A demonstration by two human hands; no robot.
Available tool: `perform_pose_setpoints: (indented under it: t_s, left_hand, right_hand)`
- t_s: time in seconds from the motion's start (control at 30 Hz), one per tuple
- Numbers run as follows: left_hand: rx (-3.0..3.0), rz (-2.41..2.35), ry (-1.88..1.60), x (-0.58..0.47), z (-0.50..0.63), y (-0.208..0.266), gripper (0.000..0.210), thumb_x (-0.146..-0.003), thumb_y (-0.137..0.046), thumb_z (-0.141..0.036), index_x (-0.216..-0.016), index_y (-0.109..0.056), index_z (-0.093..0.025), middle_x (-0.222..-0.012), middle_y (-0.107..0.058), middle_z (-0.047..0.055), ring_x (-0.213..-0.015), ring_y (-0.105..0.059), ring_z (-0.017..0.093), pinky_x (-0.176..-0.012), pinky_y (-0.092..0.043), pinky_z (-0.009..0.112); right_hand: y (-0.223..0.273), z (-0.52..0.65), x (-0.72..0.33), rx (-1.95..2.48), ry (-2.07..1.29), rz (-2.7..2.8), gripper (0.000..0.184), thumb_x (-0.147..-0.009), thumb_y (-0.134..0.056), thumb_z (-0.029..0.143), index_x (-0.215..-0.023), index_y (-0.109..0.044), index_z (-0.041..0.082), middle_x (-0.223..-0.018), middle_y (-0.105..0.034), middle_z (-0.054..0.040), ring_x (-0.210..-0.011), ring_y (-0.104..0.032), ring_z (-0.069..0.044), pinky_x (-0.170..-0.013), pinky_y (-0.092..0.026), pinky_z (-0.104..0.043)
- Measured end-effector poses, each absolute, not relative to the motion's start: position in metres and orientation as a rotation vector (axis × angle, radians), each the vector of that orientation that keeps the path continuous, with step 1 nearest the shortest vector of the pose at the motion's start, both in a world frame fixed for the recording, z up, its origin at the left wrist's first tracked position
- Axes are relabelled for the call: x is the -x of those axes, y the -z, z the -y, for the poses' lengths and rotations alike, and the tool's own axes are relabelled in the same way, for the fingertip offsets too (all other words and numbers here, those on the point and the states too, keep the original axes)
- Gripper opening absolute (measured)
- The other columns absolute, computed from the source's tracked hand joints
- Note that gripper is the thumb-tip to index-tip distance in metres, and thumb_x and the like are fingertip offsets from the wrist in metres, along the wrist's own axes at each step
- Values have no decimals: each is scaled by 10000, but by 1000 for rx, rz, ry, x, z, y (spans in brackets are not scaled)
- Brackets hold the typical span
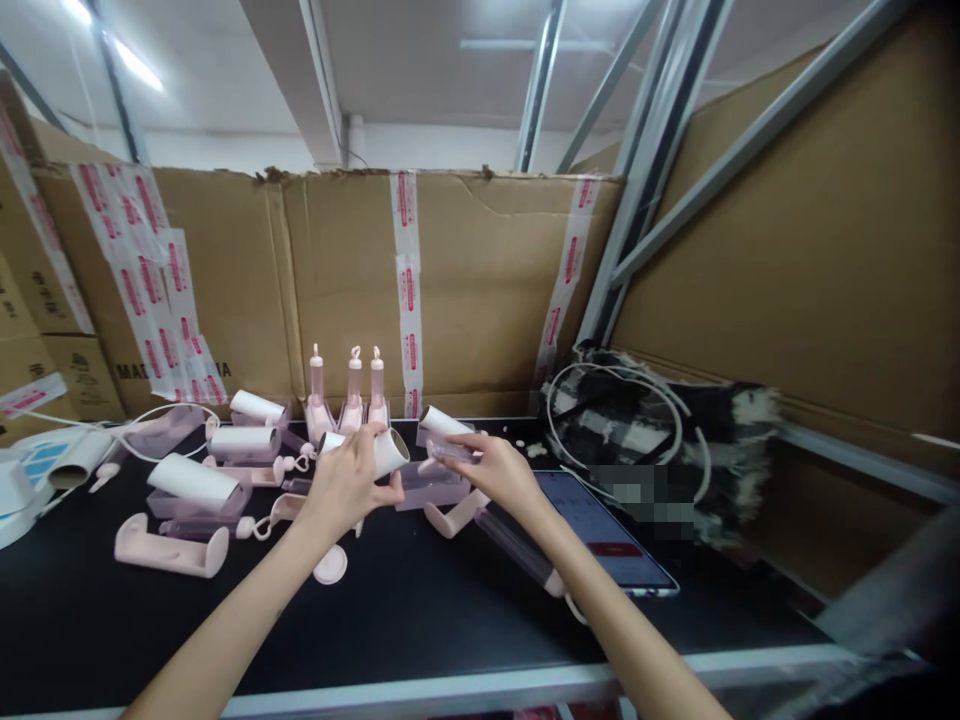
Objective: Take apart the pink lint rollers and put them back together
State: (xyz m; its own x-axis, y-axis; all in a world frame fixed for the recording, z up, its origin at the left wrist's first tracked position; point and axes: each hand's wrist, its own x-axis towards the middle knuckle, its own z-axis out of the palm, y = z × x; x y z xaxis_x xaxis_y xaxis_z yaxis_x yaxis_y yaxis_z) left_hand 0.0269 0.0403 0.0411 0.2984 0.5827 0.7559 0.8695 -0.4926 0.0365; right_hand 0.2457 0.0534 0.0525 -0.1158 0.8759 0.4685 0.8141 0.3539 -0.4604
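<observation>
My left hand [346, 490] grips a white paper tube [388, 451] above the black table [405, 610], its open end turned to the right. My right hand [501, 473] holds a small clear pink tube [448, 452] just right of that open end, close to it. Three pink bottles [351, 398] stand upright behind my hands. More white tubes [241, 441] and pink plastic holders [169, 549] lie on the table to the left.
A phone [606, 540] with a lit screen lies under my right forearm. A black and white bag with a white cable [645, 440] sits at right. Taped cardboard walls [480, 280] close the back and right side. A round pink cap [330, 566] lies near my left wrist.
</observation>
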Motion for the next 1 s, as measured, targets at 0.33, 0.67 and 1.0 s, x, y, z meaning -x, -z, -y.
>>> perform_pose_setpoints:
  t_s: [0.33,0.67,1.0]
  left_hand:
    - [2641,1200,1456,-50,-44,-56,423,-783,-560,-303,-1176,-420,-232,-1169,-531,64,-1097,-528,223,-906,-441,372]
    - [2700,1169,1566,-65,-65,-60,424,-770,-597,-302,-1152,-442,-205,-1159,-551,67,-1080,-534,212,-918,-436,361]
    - [2494,1237,1904,-42,-71,-52,463,-773,-609,-284,-1169,-385,-199,-1161,-539,83,-1088,-534,202,-922,-435,358]
  right_hand:
    - [-60,-24,-256,1256,-91,2054,238,-822,-514,321,-831,-698,170,-755,-694,-31,-664,-609,-169,-583,-419,-228]
    - [-14,6,-142,824,353,2803,371,-868,-454,439,-1150,-547,217,-1032,-622,-84,-613,-616,-166,-431,-346,-238]
    - [-47,-11,-217,1216,375,2463,191,-829,-520,232,-959,-660,239,-834,-707,-36,-728,-648,-175,-618,-412,-237]
